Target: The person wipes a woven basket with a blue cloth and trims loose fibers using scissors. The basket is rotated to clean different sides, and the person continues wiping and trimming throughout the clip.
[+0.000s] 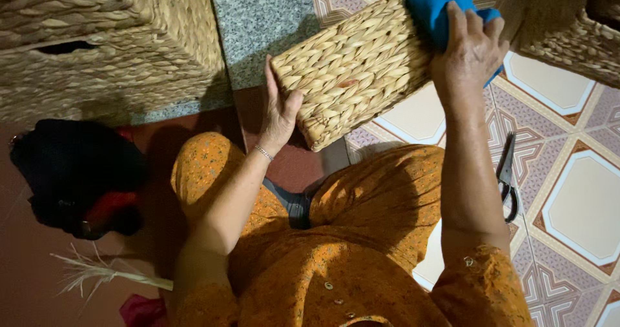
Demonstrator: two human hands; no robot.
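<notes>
left hand: open palm flat against basket's near corner, steadying it
right hand: clenched on blue cloth, pressed on basket's far side
basket: tilted, held above lap
scissors: on tiled floor, right side

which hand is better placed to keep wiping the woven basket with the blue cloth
Right, most likely. The right hand already presses the blue cloth onto the woven basket, while the left hand is flat against the basket's near end, steadying it, with no cloth under it.
</notes>
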